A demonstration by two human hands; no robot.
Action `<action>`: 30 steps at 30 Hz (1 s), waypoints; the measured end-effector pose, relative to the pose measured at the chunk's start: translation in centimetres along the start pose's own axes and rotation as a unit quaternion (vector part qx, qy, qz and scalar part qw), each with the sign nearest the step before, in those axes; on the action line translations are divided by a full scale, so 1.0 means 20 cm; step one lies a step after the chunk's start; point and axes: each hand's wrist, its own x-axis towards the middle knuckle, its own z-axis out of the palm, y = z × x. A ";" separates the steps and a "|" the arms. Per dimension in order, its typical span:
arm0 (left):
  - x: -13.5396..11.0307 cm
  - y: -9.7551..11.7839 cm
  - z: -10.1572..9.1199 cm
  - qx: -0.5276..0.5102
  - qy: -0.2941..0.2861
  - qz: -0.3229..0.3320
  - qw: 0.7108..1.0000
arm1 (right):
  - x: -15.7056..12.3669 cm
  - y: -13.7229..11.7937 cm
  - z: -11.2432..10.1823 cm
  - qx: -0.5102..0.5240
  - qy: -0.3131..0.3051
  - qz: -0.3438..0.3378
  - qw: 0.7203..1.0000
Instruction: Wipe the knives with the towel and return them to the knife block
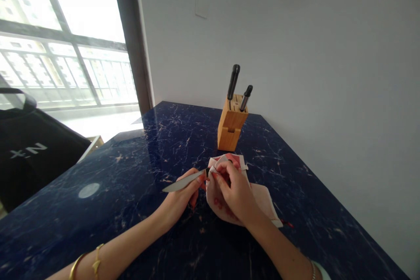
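Observation:
A small knife (pixel 181 182) lies across my hands, its grey blade pointing left over the dark blue marble table (pixel 138 162). My left hand (pixel 184 196) is closed, with its fingers pinched on the blade near the handle end. My right hand (pixel 235 193) is closed on a pink and white cloth (pixel 264 201), which is bunched around the knife's handle end, so the handle is mostly hidden. The rest of the cloth spreads on the table under my right hand.
A wooden knife block (pixel 231 124) stands behind my hands with two black-handled knives (pixel 234 81) in its slots. A white wall runs along the table's right and far sides. A black bag (pixel 29 153) sits past the left edge, below a large window.

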 end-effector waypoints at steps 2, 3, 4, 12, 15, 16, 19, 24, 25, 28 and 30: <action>0.00 -0.01 0.00 0.000 -0.006 -0.002 1.000 | -0.01 -0.01 0.01 -0.001 -0.005 0.005 1.000; 0.01 -0.01 0.00 0.000 -0.007 -0.003 1.000 | -0.01 -0.01 0.01 -0.001 -0.006 0.006 1.000; 0.01 -0.01 0.00 -0.001 -0.008 -0.003 1.000 | -0.01 -0.01 0.01 -0.001 -0.007 0.006 1.000; 0.01 -0.01 -0.02 -0.018 0.025 0.013 0.999 | 0.03 0.04 -0.03 -0.060 0.022 0.010 0.998; 0.02 -0.03 -0.02 -0.052 0.040 0.010 0.998 | 0.04 0.08 -0.06 -0.069 0.045 0.021 0.996; 0.02 -0.03 -0.03 -0.066 0.043 0.006 0.997 | 0.05 0.09 -0.07 -0.076 0.049 0.026 0.996; 0.04 -0.03 -0.04 -0.100 0.057 -0.002 0.993 | 0.05 0.13 -0.09 -0.103 0.057 0.040 0.992; 0.06 -0.03 -0.06 -0.104 0.088 -0.010 0.991 | 0.04 0.09 -0.09 -0.212 0.122 -0.024 0.969; 0.06 -0.03 -0.06 -0.103 0.089 -0.012 0.991 | 0.04 0.06 -0.09 -0.237 0.113 -0.042 0.964; 0.05 -0.03 -0.05 -0.112 0.077 -0.010 0.991 | 0.02 0.00 -0.08 -0.279 0.039 -0.085 0.956; 0.05 -0.03 -0.05 -0.122 0.063 -0.004 0.991 | 0.01 -0.02 -0.07 -0.301 -0.007 -0.103 0.948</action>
